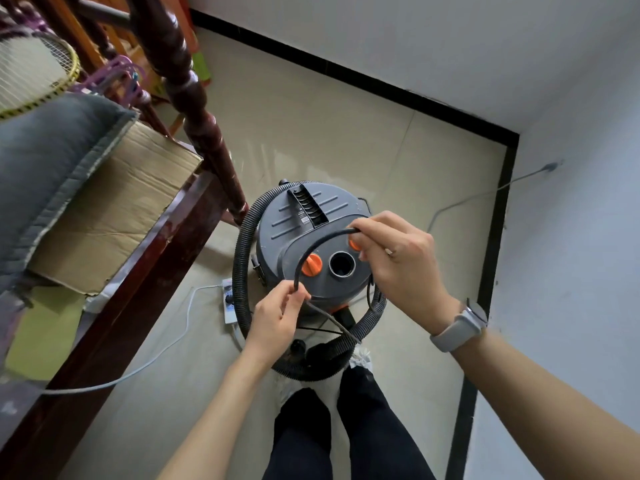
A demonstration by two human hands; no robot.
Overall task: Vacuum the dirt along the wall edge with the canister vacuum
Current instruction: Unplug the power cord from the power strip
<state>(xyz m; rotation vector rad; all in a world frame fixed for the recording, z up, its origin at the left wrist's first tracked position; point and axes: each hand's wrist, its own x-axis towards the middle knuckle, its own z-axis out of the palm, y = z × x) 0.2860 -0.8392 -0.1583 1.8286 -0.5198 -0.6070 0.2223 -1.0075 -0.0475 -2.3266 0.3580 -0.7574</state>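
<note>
A grey canister vacuum [304, 233] with orange knobs stands on the tiled floor in front of my feet. Its ribbed black hose [242, 258] loops round the body and down past my shoes. A black power cord [317, 247] arches over the vacuum's top. My left hand [277, 317] pinches the cord's lower end near the lid's front edge. My right hand [398, 261], with a watch on the wrist, pinches the cord's upper end above an orange knob. The open round port on the lid lies between my hands.
A dark wooden bed frame and post [194, 109] with cardboard and a grey cushion stand close on the left. A white power strip [228, 299] and white cable lie on the floor beside the vacuum. White walls with black skirting [498, 209] close the corner right and behind.
</note>
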